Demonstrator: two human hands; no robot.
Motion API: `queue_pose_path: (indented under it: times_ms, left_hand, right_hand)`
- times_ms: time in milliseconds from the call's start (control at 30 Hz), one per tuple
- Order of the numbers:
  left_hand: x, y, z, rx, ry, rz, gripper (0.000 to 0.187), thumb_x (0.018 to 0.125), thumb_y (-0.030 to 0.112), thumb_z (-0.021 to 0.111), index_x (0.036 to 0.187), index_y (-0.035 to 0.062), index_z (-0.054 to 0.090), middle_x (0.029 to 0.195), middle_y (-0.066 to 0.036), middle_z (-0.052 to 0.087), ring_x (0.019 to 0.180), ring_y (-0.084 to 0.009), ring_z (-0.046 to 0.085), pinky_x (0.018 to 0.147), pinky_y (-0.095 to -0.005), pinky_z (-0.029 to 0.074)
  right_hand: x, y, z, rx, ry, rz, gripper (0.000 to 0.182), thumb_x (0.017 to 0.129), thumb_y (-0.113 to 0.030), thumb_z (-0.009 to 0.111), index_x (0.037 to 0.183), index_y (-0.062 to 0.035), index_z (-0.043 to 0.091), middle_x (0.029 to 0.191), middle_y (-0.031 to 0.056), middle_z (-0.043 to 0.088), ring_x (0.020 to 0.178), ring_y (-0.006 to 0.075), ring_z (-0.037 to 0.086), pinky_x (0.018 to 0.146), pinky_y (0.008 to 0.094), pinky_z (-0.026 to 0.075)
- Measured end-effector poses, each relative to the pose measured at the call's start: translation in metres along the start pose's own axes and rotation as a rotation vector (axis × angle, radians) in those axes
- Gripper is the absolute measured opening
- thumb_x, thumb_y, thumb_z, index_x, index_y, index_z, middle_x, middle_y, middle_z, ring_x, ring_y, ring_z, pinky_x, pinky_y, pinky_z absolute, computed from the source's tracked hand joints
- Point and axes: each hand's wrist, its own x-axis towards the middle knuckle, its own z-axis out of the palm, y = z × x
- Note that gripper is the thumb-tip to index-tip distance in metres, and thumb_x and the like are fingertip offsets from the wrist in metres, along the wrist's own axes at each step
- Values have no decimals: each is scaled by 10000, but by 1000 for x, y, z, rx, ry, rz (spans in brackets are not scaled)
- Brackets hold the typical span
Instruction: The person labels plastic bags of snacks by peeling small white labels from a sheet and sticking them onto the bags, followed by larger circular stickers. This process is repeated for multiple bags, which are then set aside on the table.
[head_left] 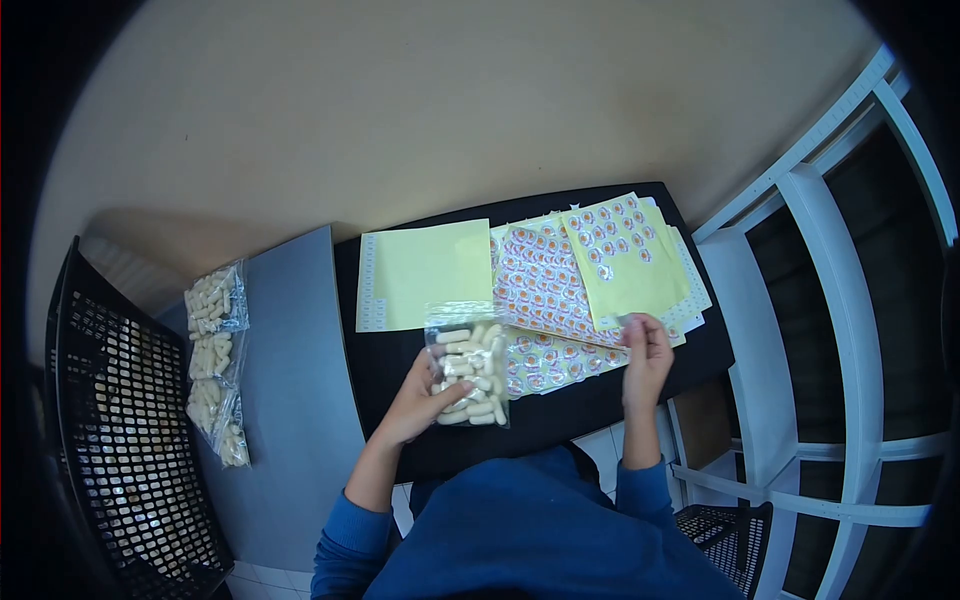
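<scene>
My left hand (418, 402) grips a clear plastic bag (468, 375) by its left side, above the table's front edge. Inside it are many off-white, finger-shaped pieces, and the upper part of the bag is see-through. Over the lower right corner of a yellow sticker sheet (620, 285), my right hand (647, 350) is closed in a pinch. A small pale piece, apparently a label, shows at its fingertips. Round orange-and-white stickers fill the upper part of that sheet. Beneath it lies a sheet densely covered with the same stickers (540, 285).
A mostly bare yellow sheet (430, 265) with small labels along its left edge lies on the black table (385, 375). Several filled bags (212, 360) lie on a grey surface (295, 400) beside a black basket (130, 430). White metal shelving (800, 320) stands right.
</scene>
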Motion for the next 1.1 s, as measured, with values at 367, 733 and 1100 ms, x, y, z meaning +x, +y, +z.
queue_pose_path:
  times_ms: [367, 733, 1100]
  left_hand:
    - [-4, 6, 0, -23, -73, -1, 334, 924, 194, 356, 1204, 12, 361, 1035, -99, 522, 928, -102, 511, 802, -232, 410]
    - [-3, 3, 4, -58, -44, 26, 325, 925, 178, 357, 1199, 3, 362, 1036, -88, 512, 959, -107, 480, 832, -231, 380]
    - [-4, 5, 5, -42, -59, 56, 292, 923, 180, 370, 1160, 10, 377, 1005, -71, 511, 945, -92, 478, 825, -227, 380]
  right_hand:
    - [-44, -30, 73, -267, -702, -584, 133, 660, -53, 676, 789, -71, 650, 764, 22, 629, 702, 178, 558, 648, 298, 378]
    - [-42, -31, 78, -375, -679, -662, 157, 657, -97, 691, 810, -113, 663, 781, -7, 638, 821, 188, 549, 743, 302, 366]
    - [-47, -25, 77, -417, -666, -701, 165, 634, -88, 688, 794, -117, 661, 840, -22, 633, 847, 195, 527, 734, 313, 376]
